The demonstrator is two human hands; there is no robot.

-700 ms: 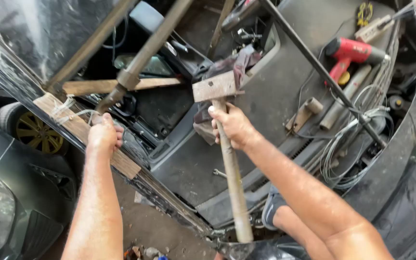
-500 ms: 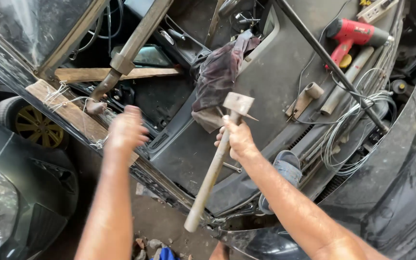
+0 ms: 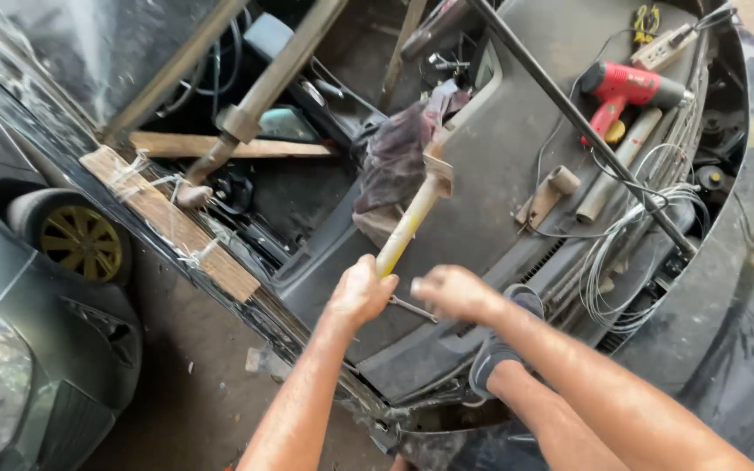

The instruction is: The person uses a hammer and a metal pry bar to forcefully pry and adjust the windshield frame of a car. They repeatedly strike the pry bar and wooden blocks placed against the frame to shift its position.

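Observation:
My left hand (image 3: 361,290) is closed around the lower end of a hammer's pale wooden handle (image 3: 405,228). The handle slants up and to the right, with the metal hammer head (image 3: 436,173) over a dark car dashboard panel (image 3: 517,148). My right hand (image 3: 454,292) hovers just right of the handle's end, fingers curled and blurred, with nothing visibly in it. A thin metal tool (image 3: 412,307) lies on the panel between the two hands.
A wooden plank (image 3: 172,222) bound with wire lies along the car's edge, and a metal post (image 3: 259,100) presses down beside it. There is a rag (image 3: 394,166), a red power tool (image 3: 630,87), a long black rod (image 3: 582,122), a wire bundle (image 3: 630,257), my foot (image 3: 499,349) and a gold-rimmed wheel (image 3: 80,240).
The hammer passed from my right hand to my left. My left hand left the plank and came right to the handle, and the hammer head now points up and away.

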